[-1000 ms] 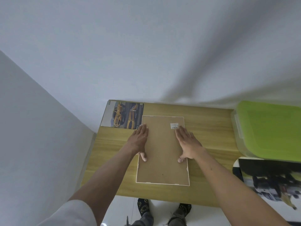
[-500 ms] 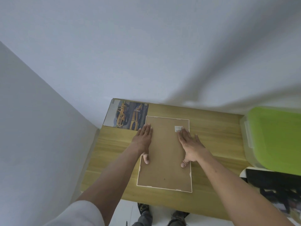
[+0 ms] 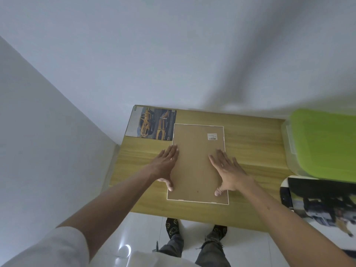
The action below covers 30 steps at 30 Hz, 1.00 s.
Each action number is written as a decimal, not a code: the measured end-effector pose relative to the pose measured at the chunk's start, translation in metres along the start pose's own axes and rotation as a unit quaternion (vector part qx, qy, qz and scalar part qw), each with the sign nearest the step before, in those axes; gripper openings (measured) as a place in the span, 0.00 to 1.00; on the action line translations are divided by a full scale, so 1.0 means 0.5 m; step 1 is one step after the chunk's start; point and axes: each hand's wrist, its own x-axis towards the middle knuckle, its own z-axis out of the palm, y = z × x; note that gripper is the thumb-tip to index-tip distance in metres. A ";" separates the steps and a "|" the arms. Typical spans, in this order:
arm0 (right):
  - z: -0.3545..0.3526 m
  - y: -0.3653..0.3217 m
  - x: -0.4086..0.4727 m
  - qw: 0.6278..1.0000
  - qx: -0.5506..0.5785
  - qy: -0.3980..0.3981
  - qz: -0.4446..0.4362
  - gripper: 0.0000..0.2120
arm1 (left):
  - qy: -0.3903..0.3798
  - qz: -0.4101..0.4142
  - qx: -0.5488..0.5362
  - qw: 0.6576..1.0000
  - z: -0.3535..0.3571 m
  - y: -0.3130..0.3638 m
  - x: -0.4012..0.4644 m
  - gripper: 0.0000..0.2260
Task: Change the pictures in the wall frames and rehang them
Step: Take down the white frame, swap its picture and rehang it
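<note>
A white picture frame (image 3: 196,143) lies face down on the wooden table (image 3: 254,143), its brown backing board up, with a small barcode label (image 3: 212,136) near its far right corner. My left hand (image 3: 167,165) lies flat along the frame's left edge, its thumb pressing the board near the front corner. Flat on the right side of the board is my right hand (image 3: 229,172), fingers spread and thumb pressing near the front right corner. A picture of yellow cars (image 3: 152,123) lies on the table's far left corner, partly under the frame.
A clear plastic bin with a green lid (image 3: 325,143) stands at the table's right end. A large dark print (image 3: 319,201) lies at the right front. White walls close in behind and to the left. My legs stand on the white floor below the table's front edge.
Both hands have slid back along the board toward me, uncovering the barcode label; the thumbs now press nearer the front corners. The frame has not moved on the table.
</note>
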 end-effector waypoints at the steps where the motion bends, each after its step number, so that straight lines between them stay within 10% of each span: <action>1: 0.007 -0.001 -0.001 1.000 0.002 0.004 0.006 0.72 | -0.001 -0.003 0.004 1.000 0.003 0.004 -0.001 0.71; 11: 0.013 -0.013 -0.004 1.000 -0.010 0.009 0.027 0.69 | -0.013 -0.046 -0.005 0.999 -0.001 0.033 -0.004 0.70; 17: 0.028 -0.025 -0.037 0.978 0.192 -0.005 0.082 0.66 | -0.030 -0.053 -0.228 0.972 0.016 0.039 -0.026 0.64; 23: 0.040 -0.046 -0.036 0.857 0.456 0.168 0.172 0.21 | 0.112 -0.124 -0.551 0.818 0.010 0.058 -0.036 0.26; 30: 0.021 -0.072 -0.049 0.691 0.609 0.247 0.301 0.27 | 0.186 -0.216 -0.724 0.628 -0.002 0.048 -0.043 0.31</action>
